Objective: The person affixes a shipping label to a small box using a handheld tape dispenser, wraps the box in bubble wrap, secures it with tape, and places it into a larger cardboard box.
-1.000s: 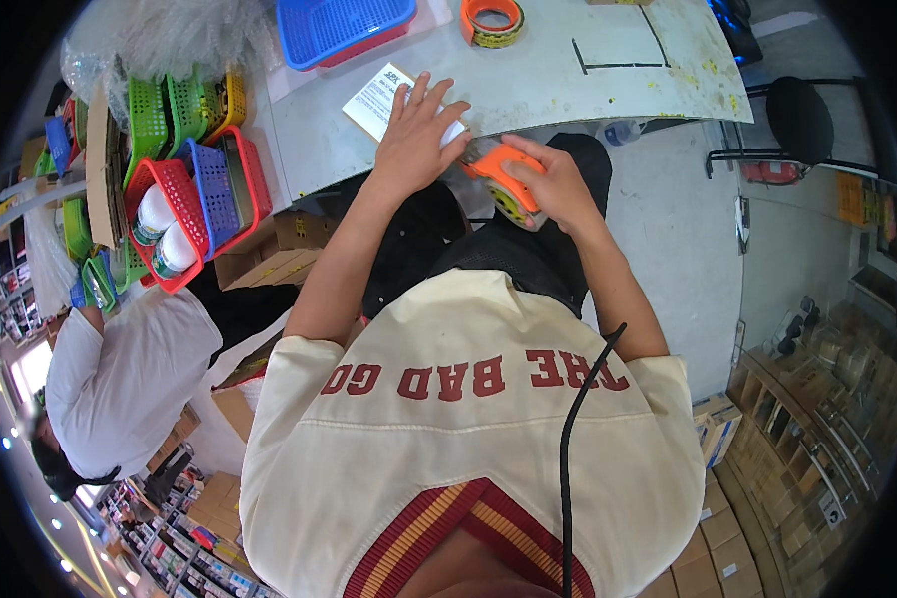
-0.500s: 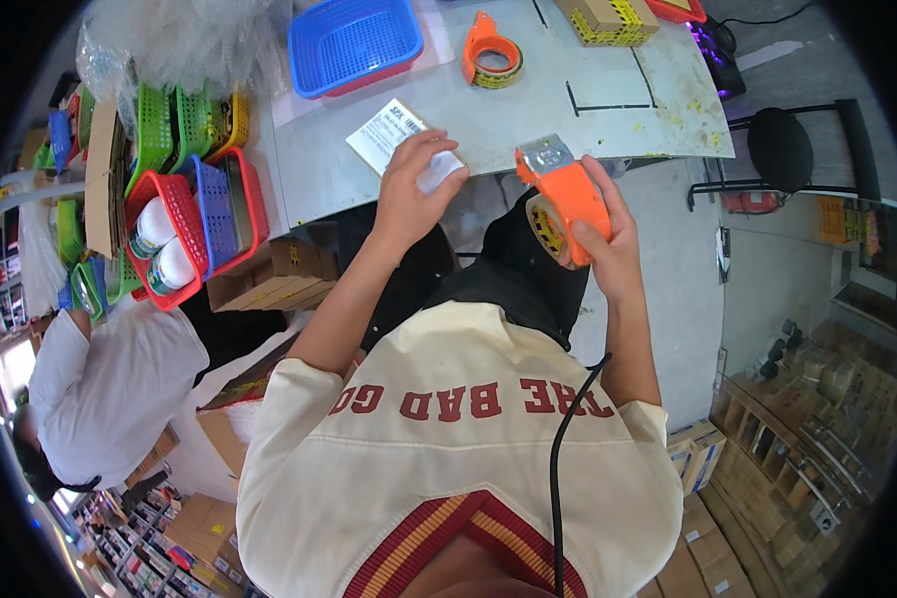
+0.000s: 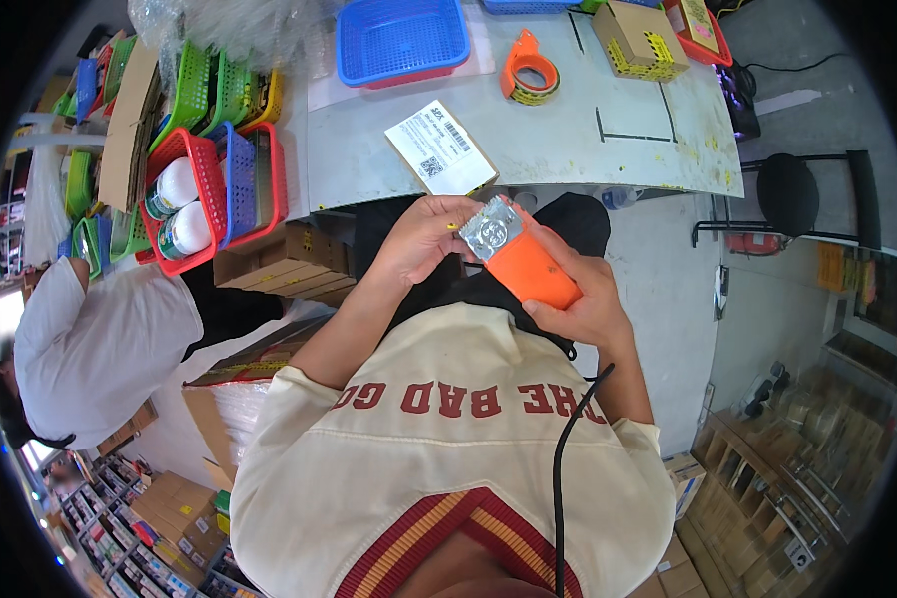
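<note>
In my right hand (image 3: 588, 299) is an orange tape dispenser (image 3: 534, 271) with a toothed metal front, held close in front of my body. My left hand (image 3: 423, 239) is at that metal front, thumb and fingers pinched together. A small yellow bit of tape (image 3: 453, 226) shows at these fingertips; the rest of it is hidden. Just beyond both hands, a small cardboard box (image 3: 441, 149) with a white printed label facing up lies at the table's near edge. Neither hand touches it.
On the pale table (image 3: 368, 140) stand a blue basket (image 3: 403, 45), a second orange tape dispenser (image 3: 530, 72) and a cardboard box (image 3: 640, 40). Left of the table are stacked baskets with white bottles (image 3: 184, 229). A person in white (image 3: 109, 349) is at the far left.
My left hand has left the labelled box and come to the tape dispenser's front. My right hand has brought the dispenser left and nearer my body, turning it. The view has shifted.
</note>
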Demonstrator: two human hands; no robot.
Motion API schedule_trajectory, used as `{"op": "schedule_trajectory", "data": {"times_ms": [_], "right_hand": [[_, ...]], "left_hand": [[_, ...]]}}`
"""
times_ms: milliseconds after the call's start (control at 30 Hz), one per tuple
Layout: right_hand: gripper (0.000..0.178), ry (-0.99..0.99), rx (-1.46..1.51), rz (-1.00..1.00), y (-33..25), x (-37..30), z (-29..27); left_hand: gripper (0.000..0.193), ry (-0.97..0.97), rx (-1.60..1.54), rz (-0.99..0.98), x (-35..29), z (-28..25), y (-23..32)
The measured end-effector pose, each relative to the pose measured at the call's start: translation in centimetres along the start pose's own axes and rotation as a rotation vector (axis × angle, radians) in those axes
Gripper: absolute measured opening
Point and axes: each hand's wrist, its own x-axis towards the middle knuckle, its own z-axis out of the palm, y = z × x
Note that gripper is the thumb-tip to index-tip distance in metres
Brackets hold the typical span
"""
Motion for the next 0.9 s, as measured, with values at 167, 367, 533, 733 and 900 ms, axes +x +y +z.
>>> {"op": "schedule_trajectory", "data": {"times_ms": [167,367,533,733,900], "right_hand": [[0.084,0.007,0.042,0.046,-0.6,-0.3,0.8],[0.086,-0.034,0.121,0.167,-0.7,0.8,3.1],[0.083,-0.061,0.084,0.224,-1.7,1.8,3.6],[0.079,-0.051,0.065,0.251,-2.3,2.5,3.6],[0.076,-0.047,0.077,0.293,-2.3,2.1,3.0]], "left_hand": [[0.017,0.043,0.205,0.057,-0.3,-0.6,0.9],[0.012,0.244,0.571,0.243,0.1,-1.3,1.8],[0.013,0.29,0.586,0.257,0.4,-1.9,2.1],[0.012,0.306,0.683,0.352,1.9,-2.9,1.8],[0.013,0.41,0.728,0.451,2.6,-4.9,4.9]]}}
